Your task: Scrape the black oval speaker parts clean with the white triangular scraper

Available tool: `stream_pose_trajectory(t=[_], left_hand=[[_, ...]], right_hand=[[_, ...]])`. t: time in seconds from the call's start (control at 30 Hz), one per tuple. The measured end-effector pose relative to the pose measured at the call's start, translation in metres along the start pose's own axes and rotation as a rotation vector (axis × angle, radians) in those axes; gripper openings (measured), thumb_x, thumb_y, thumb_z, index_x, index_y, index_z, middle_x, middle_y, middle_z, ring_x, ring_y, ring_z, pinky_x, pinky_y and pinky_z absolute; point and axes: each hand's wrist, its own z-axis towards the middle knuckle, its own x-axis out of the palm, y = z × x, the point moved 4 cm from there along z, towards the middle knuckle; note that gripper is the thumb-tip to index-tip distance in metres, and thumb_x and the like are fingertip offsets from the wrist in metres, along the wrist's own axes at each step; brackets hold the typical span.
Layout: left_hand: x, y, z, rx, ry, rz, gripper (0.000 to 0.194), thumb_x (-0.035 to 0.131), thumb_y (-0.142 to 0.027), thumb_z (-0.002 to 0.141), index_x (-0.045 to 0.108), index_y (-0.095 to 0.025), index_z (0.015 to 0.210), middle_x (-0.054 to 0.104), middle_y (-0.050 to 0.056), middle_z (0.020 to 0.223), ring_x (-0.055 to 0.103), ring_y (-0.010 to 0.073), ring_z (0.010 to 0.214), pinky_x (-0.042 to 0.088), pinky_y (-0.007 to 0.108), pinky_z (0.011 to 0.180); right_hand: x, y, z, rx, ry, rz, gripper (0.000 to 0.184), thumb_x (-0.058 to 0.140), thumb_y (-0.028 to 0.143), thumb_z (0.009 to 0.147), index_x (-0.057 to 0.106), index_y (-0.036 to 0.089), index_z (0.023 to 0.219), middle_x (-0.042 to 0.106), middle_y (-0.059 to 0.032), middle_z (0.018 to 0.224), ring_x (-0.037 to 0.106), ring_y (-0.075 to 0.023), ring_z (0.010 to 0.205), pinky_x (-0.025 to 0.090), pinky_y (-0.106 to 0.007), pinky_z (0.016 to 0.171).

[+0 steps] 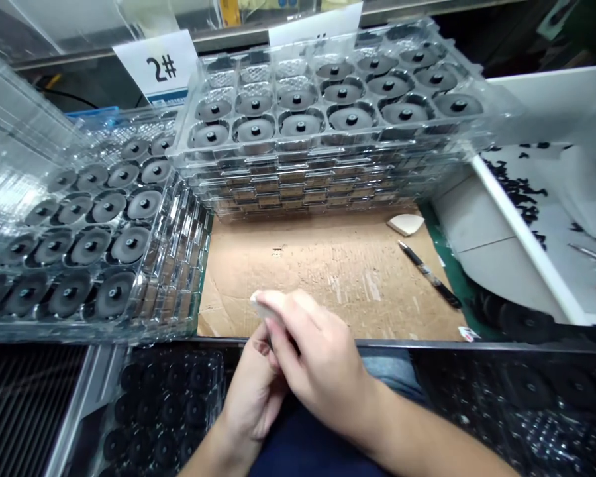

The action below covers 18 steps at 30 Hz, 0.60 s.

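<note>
The right hand [318, 361] curled nearly shut, pinching a small pale piece [262, 307] above the front of the cardboard sheet [328, 278]. It looked light and thin, best held by its edges. The left hand's [253, 391] grip was hidden.

A factory workbench [322, 278] with stacked plastic trays [328, 185].

A sheet of scuffed brown cardboard [328, 278] covers the worktop, with a dark metal strip [402, 343] along its near edge and a green mat [440, 245] showing past its right edge. Beyond the far edge runs a metal rail [79, 56], with a white card [156, 66] marked 2# standing by it and clear plastic panels [64, 20] behind. A white-rimmed tray [526, 238] sits off to the right.
</note>
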Motion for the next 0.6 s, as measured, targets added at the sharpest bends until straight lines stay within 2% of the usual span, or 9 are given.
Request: stream_pose_trajectory(t=[0.03, 0.1, 0.17, 0.27, 0.33, 0.4, 0.5, 0.57, 0.6], left_hand=[[0.0, -0.002, 0.0, 0.0, -0.014, 0.01, 0.032, 0.079, -0.022, 0.059, 0.07, -0.021, 0.09, 0.072, 0.0, 0.078, 0.065, 0.0133, 0.077, 0.05, 0.02, 0.072], [-0.001, -0.005, -0.001, 0.005, -0.043, 0.023, 0.047, 0.082, -0.021, 0.053, 0.069, -0.024, 0.098, 0.072, 0.002, 0.098, 0.064, 0.0188, 0.091, 0.05, 0.025, 0.081], [0.0, -0.006, -0.001, 0.003, -0.052, 0.031, 0.048, 0.083, -0.021, 0.052, 0.069, -0.024, 0.098, 0.072, 0.002, 0.1, 0.064, 0.0182, 0.091, 0.049, 0.024, 0.08], [0.007, -0.004, -0.001, -0.009, 0.0, 0.048, 0.031, 0.081, -0.024, 0.056, 0.072, -0.02, 0.084, 0.073, 0.001, 0.081, 0.064, 0.0132, 0.077, 0.048, 0.019, 0.074], [0.009, -0.004, -0.002, -0.012, 0.033, 0.043, 0.031, 0.082, -0.026, 0.055, 0.072, -0.021, 0.084, 0.073, 0.001, 0.083, 0.064, 0.0144, 0.08, 0.048, 0.021, 0.078], [0.006, -0.003, -0.003, -0.026, 0.039, 0.018, 0.042, 0.084, -0.026, 0.051, 0.071, -0.025, 0.091, 0.073, 0.002, 0.096, 0.064, 0.0178, 0.089, 0.047, 0.025, 0.083], [0.003, 0.001, -0.003, -0.073, 0.045, -0.033, 0.057, 0.087, -0.023, 0.04, 0.071, -0.028, 0.094, 0.072, 0.002, 0.1, 0.065, 0.0195, 0.089, 0.049, 0.026, 0.08], [0.007, 0.006, -0.004, -0.106, 0.071, -0.075, 0.06, 0.089, -0.022, 0.035, 0.072, -0.027, 0.092, 0.073, 0.001, 0.097, 0.066, 0.0171, 0.086, 0.05, 0.022, 0.078], [0.012, 0.007, -0.005, -0.124, 0.094, -0.092, 0.06, 0.089, -0.023, 0.035, 0.072, -0.026, 0.093, 0.074, 0.001, 0.094, 0.066, 0.0155, 0.085, 0.049, 0.019, 0.076]], right_hand=[[0.0, 0.002, -0.003, -0.01, 0.023, 0.047, 0.027, 0.039, 0.013, 0.09, 0.056, 0.011, 0.11, 0.062, -0.0094, 0.093, 0.058, -0.0166, 0.083, 0.049, -0.03, 0.076], [0.0, 0.002, -0.008, 0.042, 0.165, 0.149, 0.024, 0.043, 0.01, 0.088, 0.058, 0.015, 0.105, 0.062, -0.0051, 0.09, 0.059, -0.0132, 0.08, 0.049, -0.025, 0.073], [-0.002, 0.001, -0.008, 0.112, 0.245, 0.168, 0.021, 0.045, 0.009, 0.086, 0.06, 0.018, 0.099, 0.062, -0.0021, 0.086, 0.059, -0.0106, 0.075, 0.049, -0.021, 0.069], [-0.009, 0.001, -0.001, 0.067, 0.074, 0.078, 0.023, 0.044, 0.012, 0.088, 0.059, 0.014, 0.104, 0.062, -0.0054, 0.089, 0.059, -0.0129, 0.078, 0.049, -0.025, 0.072], [-0.011, 0.005, -0.001, -0.038, 0.003, 0.081, 0.026, 0.041, 0.012, 0.089, 0.057, 0.011, 0.11, 0.062, -0.0082, 0.091, 0.059, -0.0146, 0.081, 0.049, -0.027, 0.074], [-0.013, 0.006, -0.007, -0.086, 0.095, 0.136, 0.026, 0.042, 0.01, 0.087, 0.058, 0.012, 0.108, 0.063, -0.0067, 0.087, 0.058, -0.0131, 0.077, 0.049, -0.024, 0.071], [-0.027, 0.001, -0.022, 0.046, 0.261, 0.11, 0.022, 0.047, 0.009, 0.086, 0.061, 0.018, 0.1, 0.062, -0.0009, 0.077, 0.057, -0.0094, 0.065, 0.045, -0.018, 0.06], [-0.04, -0.003, -0.027, 0.116, 0.245, -0.012, 0.021, 0.048, 0.009, 0.086, 0.061, 0.019, 0.1, 0.061, 0.0, 0.075, 0.055, -0.0095, 0.063, 0.043, -0.019, 0.058], [-0.046, -0.002, -0.026, 0.098, 0.192, -0.087, 0.023, 0.047, 0.009, 0.086, 0.061, 0.018, 0.101, 0.061, -0.0009, 0.075, 0.055, -0.0106, 0.064, 0.042, -0.021, 0.059]])
